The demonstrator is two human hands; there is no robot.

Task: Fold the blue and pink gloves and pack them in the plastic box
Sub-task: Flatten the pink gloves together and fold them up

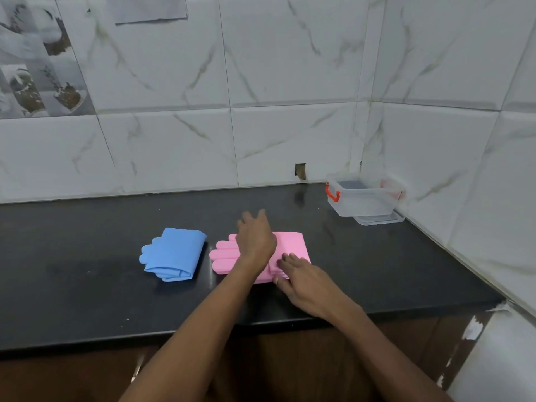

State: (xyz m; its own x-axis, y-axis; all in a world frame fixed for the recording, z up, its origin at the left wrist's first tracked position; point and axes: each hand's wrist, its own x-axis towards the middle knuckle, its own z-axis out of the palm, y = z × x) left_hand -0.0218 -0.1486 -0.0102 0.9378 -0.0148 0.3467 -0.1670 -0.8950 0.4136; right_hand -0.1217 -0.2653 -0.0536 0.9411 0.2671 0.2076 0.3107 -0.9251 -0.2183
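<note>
Black worktop (87, 285), widest thing in view: bare at 9 o'clock and along the near edge, walled by tile at 12 and 3 o'clock, front edge dropping away at 6. Plenty of free surface between the gloves and the far right corner.

Clear plastic box (364, 198), orange clasp on its left side, at 2 o'clock from the gloves, tucked into the wall corner, open on top, seemingly sitting on its own lid. Looks empty, though hard to be sure through the clear walls.

Pink gloves (290, 245) at centre, fingers towards 9 o'clock, cuff end towards 3: the step in hand, judged mid-fold. Blue gloves (174, 253) just beside them at 9 o'clock, apart, already folded into a flat bundle.

Left hand (255, 242) spread over the pink gloves, fingers loose, grasping nothing visible; blurred. Right hand (304, 282) flat on the near cuff corner, pressing, not clenched.

Next, probably: bring cuff over fingers, flatten, then carry both bundles towards 2 o'clock, clearing the box rim close to both walls.
</note>
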